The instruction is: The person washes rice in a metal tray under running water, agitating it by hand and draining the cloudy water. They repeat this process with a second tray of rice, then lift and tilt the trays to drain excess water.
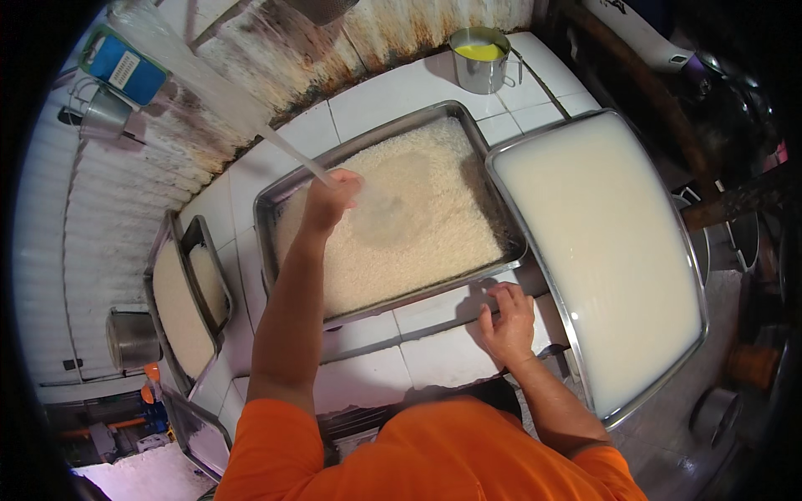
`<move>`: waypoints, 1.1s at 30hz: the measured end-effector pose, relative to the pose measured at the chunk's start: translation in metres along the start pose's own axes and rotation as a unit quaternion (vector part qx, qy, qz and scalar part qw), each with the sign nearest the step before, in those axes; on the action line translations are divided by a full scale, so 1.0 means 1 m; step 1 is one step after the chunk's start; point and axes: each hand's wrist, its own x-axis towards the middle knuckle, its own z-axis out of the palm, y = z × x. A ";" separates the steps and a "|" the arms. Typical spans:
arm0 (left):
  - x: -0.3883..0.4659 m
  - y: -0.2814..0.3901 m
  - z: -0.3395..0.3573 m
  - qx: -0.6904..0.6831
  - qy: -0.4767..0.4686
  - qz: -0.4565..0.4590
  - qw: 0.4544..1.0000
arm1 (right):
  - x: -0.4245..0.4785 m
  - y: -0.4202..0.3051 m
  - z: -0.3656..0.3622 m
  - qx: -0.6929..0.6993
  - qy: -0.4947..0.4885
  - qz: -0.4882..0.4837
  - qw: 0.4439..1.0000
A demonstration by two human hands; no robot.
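Observation:
My left hand (333, 197) is closed around the lower end of a translucent hose (294, 153), over the left part of a deep metal tray (448, 273). White rice grains (376, 275) fill much of the tray, and a cloudy pool of water (393, 206) lies in their middle beside the hand. Empty, with its fingers apart and slightly curled, my right hand (510, 322) is over the white-tiled ledge near the tray's front edge. Right of it, a large metal tray (567, 319) is full of cloudy whitish liquid (601, 232).
A metal jug (479, 69) with yellow contents stands at the back. At left are trays of white grains (182, 307) and a metal pot (133, 338). A blue board (131, 69) and a metal cup (105, 113) hang on the wall. A dark beam (739, 203) juts in at right.

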 end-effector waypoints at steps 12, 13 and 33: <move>-0.010 0.011 -0.041 0.037 0.088 0.026 0.995 | -0.004 0.003 0.001 0.004 -0.028 -0.007 1.000; -0.013 0.013 -0.053 0.045 0.098 0.017 0.994 | -0.003 0.003 0.001 0.003 -0.022 -0.014 1.000; -0.085 -0.173 -0.312 0.096 0.391 -0.027 0.915 | -0.007 0.001 0.026 -0.178 -0.024 -0.008 0.984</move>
